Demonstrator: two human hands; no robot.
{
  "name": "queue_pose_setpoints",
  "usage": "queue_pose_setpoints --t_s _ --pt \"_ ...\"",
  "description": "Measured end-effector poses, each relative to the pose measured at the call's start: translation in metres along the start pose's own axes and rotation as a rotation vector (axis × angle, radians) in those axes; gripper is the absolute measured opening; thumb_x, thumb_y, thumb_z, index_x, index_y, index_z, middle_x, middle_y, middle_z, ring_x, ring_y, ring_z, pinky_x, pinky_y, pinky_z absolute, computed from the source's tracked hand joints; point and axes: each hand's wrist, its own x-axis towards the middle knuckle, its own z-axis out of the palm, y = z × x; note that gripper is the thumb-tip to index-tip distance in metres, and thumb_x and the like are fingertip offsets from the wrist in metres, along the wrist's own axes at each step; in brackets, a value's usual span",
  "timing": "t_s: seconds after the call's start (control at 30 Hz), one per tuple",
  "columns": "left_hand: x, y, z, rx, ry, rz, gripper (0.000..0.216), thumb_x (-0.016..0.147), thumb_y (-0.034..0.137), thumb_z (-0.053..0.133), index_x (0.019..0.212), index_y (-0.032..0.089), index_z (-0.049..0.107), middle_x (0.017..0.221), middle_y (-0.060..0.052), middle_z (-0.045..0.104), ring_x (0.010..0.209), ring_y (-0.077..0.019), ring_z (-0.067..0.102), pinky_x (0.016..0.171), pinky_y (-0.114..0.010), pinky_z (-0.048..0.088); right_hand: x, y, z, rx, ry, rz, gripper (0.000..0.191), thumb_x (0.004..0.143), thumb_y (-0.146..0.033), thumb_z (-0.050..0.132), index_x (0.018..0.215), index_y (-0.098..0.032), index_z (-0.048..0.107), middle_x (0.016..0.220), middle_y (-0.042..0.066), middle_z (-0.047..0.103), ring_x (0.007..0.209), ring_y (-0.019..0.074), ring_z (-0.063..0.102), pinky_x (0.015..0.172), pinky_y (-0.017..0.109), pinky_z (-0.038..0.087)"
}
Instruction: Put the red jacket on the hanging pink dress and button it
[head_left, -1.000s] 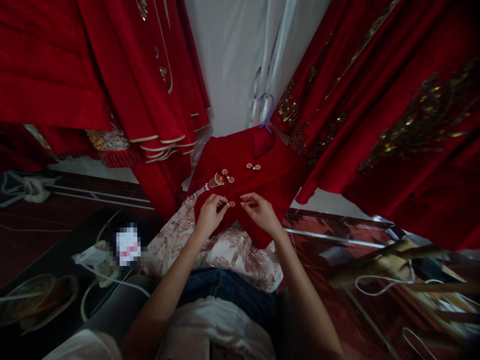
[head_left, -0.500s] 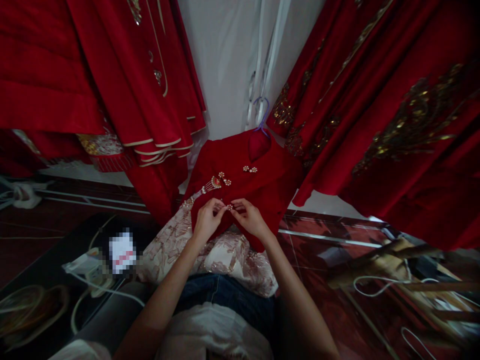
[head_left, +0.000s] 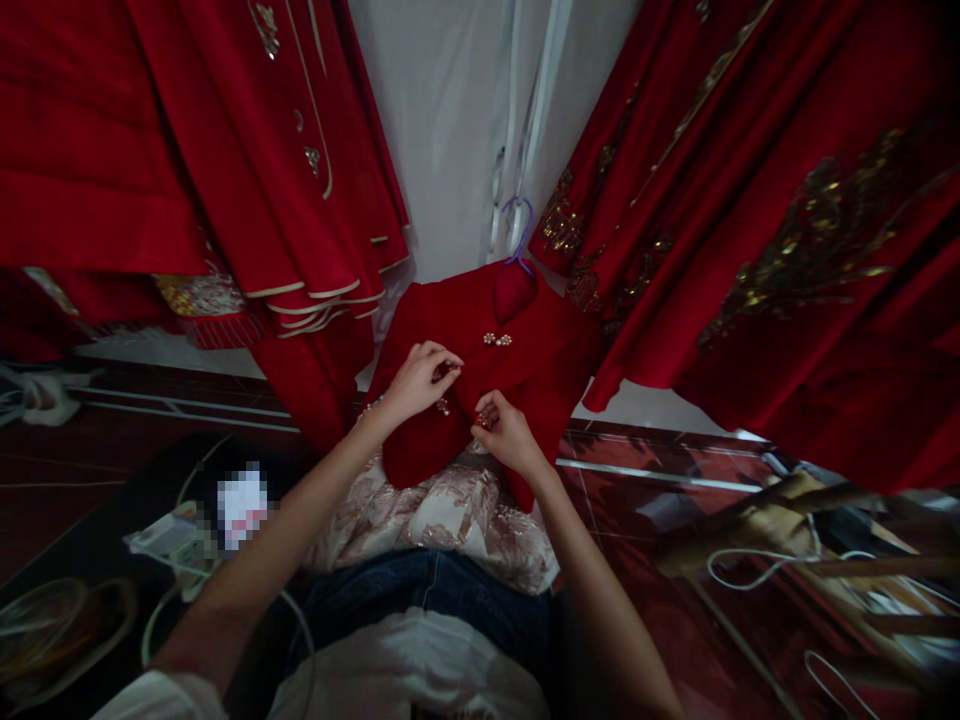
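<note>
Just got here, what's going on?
A seated person has a red garment on a purple hanger spread over their lap, with pale patterned fabric below it. The right hand seems to pinch a small beaded piece near the lower edge. The left hand is over the front, fingers curled; whether it grips anything is unclear. A beaded fastening sits below the neck. Red clothes hang on both sides.

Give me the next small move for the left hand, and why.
Perhaps lower the left hand to the beads just below it on the red jacket: they lie apart from the right hand, which curls around what look like more beads.
</note>
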Motion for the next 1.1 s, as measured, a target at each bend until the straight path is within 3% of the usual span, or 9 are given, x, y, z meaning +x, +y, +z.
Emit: queue_pose_setpoints --t_s 0.07,0.2,0.33,0.43,0.53,0.7,0.8,0.9,1.1 --pt "0.020 -0.012 -0.012 0.222 -0.014 0.095 0.020 0.081 0.028 0.063 0.099 0.022 0.070 0.111 -0.010 0.057 0.107 -0.0261 0.050 0.094 -0.043 0.041 0.000 -0.001 -0.004 0.016 -0.002 -0.010 0.024 0.067 -0.013 0.055 0.088 -0.022 0.048 0.075 -0.004 0.054 0.066 0.0121 0.053 0.062 0.023 0.042" --pt "0.044 -0.026 -0.027 0.413 -0.250 0.313 0.013 0.083 0.029 0.062 0.088 0.022 0.071 0.118 -0.009 0.054 0.113 -0.0274 0.045 0.096 -0.044 0.037 0.001 0.002 -0.005 0.027 -0.012 -0.013 0.024 0.067 -0.013 0.055 0.089 -0.022 0.048 0.075 -0.004 0.055 0.065 0.0118 0.053 0.060 0.022 0.041" --pt "0.055 -0.025 -0.032 0.467 -0.368 0.489 0.012 0.088 0.026 0.054 0.090 0.020 0.065 0.103 -0.006 0.061 0.106 -0.0212 0.050 0.102 -0.041 0.031 0.002 0.004 -0.001 0.042 -0.034 -0.018 0.025 0.066 -0.013 0.055 0.088 -0.022 0.048 0.075 -0.004 0.055 0.064 0.0119 0.052 0.060 0.023 0.041" --pt "0.057 -0.027 -0.029 0.529 -0.393 0.588 0.014 0.092 0.024 0.048 0.091 0.020 0.062 0.089 -0.004 0.063 0.096 -0.0181 0.052 0.104 -0.038 0.029 0.003 0.002 0.002 0.047 -0.023 -0.021 0.024 0.067 -0.013 0.055 0.088 -0.022 0.048 0.076 -0.003 0.055 0.065 0.0120 0.053 0.060 0.023 0.042" --pt "0.057 -0.035 -0.021 0.618 -0.351 0.650 0.018 0.094 0.027 0.045 0.093 0.020 0.061 0.090 -0.006 0.063 0.095 -0.0196 0.051 0.097 -0.035 0.033 0.003 0.000 0.003 0.056 0.006 -0.012 0.024 0.068 -0.014 0.055 0.089 -0.022 0.048 0.076 -0.003 0.055 0.065 0.0122 0.053 0.060 0.023 0.042" --pt "0.059 -0.035 -0.007 0.585 -0.239 0.581 0.027 0.097 0.033 0.039 0.098 0.019 0.062 0.090 -0.006 0.063 0.091 -0.0196 0.051 0.090 -0.035 0.035 0.002 0.001 -0.002 0.074 0.000 0.009 0.023 0.069 -0.015 0.055 0.090 -0.022 0.047 0.076 -0.003 0.054 0.065 0.0119 0.052 0.059 0.023 0.041" --pt "0.067 -0.020 0.005 0.535 -0.129 0.469 0.029 0.097 0.032 0.037 0.107 0.020 0.061 0.100 -0.007 0.061 0.096 -0.0200 0.051 0.089 -0.035 0.035 0.000 -0.001 -0.012 0.077 -0.100 -0.002 0.021 0.070 -0.017 0.057 0.088 -0.022 0.047 0.074 -0.004 0.053 0.065 0.0116 0.051 0.059 0.023 0.040" --pt "0.077 -0.001 0.022 0.537 -0.113 0.441 0.028 0.096 0.032 0.040 0.109 0.020 0.061 0.106 -0.009 0.058 0.100 -0.0219 0.049 0.090 -0.037 0.034 -0.003 -0.007 -0.023 0.085 -0.185 0.003 0.018 0.073 -0.021 0.059 0.085 -0.022 0.046 0.069 -0.005 0.051 0.061 0.0109 0.048 0.057 0.022 0.037" --pt "0.091 0.022 0.043 0.581 -0.023 0.301 0.027 0.092 0.037 0.048 0.103 0.015 0.060 0.108 -0.012 0.055 0.103 -0.0257 0.046 0.089 -0.040 0.034 -0.004 -0.015 -0.034 0.073 -0.223 0.005 0.019 0.075 -0.024 0.060 0.082 -0.022 0.043 0.067 -0.006 0.048 0.059 0.0100 0.044 0.055 0.022 0.034"
